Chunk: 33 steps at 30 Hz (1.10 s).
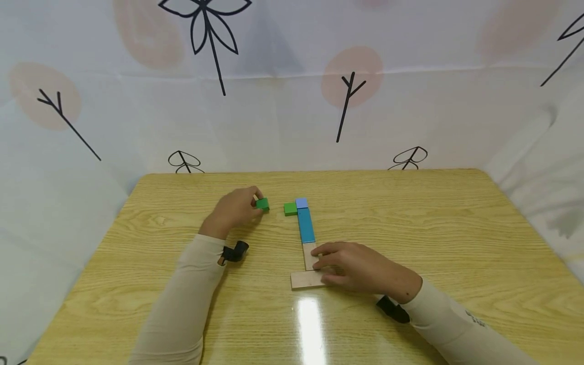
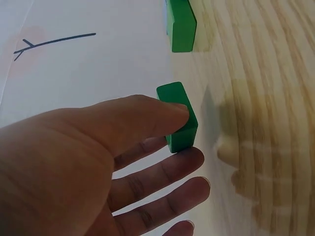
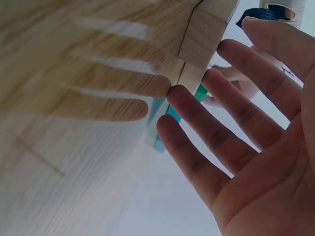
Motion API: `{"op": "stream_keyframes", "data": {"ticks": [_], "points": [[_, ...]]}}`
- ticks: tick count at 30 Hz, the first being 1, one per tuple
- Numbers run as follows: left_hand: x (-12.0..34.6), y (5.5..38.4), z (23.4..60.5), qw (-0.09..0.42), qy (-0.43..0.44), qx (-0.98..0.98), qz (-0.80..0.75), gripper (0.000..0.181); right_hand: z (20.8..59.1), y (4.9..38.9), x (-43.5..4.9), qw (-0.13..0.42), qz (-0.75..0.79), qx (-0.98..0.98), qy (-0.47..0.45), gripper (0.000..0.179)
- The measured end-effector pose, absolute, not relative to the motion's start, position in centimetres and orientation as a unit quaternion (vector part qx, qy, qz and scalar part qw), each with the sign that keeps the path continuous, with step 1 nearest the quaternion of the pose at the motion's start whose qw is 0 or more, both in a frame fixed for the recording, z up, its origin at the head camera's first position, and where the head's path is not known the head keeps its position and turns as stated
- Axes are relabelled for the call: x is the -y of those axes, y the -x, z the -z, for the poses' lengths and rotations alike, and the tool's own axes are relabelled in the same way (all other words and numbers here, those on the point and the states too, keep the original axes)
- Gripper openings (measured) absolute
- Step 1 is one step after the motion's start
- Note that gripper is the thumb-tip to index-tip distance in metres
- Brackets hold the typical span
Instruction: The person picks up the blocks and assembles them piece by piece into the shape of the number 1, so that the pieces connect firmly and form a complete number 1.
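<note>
My left hand (image 1: 233,209) pinches a dark green block (image 2: 172,92) between thumb and index finger, close over the table. Just right of it lies a lighter green block (image 1: 290,210), beside a small periwinkle block (image 1: 301,203) at the far end of a row. Nearer in that row come a long blue block (image 1: 306,226) and a plain wooden block (image 1: 308,257). Crosswise at the near end lies another plain wooden block (image 1: 304,280). Over these two wooden blocks is my right hand (image 1: 355,266), partly covering them, its fingers (image 3: 241,105) extended and fingertips right at their edge.
The wood-grain table (image 1: 438,223) ends at a hanging white cloth (image 1: 283,126) with plant drawings, which also rises along both sides. Each wrist carries a small black camera, one showing at the left wrist (image 1: 235,251).
</note>
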<state>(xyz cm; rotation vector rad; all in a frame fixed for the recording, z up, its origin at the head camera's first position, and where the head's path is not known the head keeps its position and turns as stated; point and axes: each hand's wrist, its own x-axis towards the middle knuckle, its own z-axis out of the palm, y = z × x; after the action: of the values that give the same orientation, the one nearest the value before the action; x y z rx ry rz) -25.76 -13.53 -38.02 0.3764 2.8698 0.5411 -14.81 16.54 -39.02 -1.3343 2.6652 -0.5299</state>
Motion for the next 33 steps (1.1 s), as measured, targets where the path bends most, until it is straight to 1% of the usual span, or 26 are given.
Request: {"op": "stream_keyframes", "data": {"ticks": [6,16,33], "points": [[12.6,25.6,38.4,0.097,-0.146,-0.971,-0.163,0.031,39.1,14.9,-16.6,0.057,0.173,-0.879,0.441,0.023],[11.4,25.4,38.9,0.077,-0.168,-0.973,-0.142,0.030,39.0,14.9,-16.6,0.054,0.169,-0.878,0.444,0.023],[10.2,25.0,39.1,0.075,-0.183,-0.971,-0.132,0.032,39.3,15.0,-16.6,0.050,0.167,-0.877,0.447,0.024]]}}
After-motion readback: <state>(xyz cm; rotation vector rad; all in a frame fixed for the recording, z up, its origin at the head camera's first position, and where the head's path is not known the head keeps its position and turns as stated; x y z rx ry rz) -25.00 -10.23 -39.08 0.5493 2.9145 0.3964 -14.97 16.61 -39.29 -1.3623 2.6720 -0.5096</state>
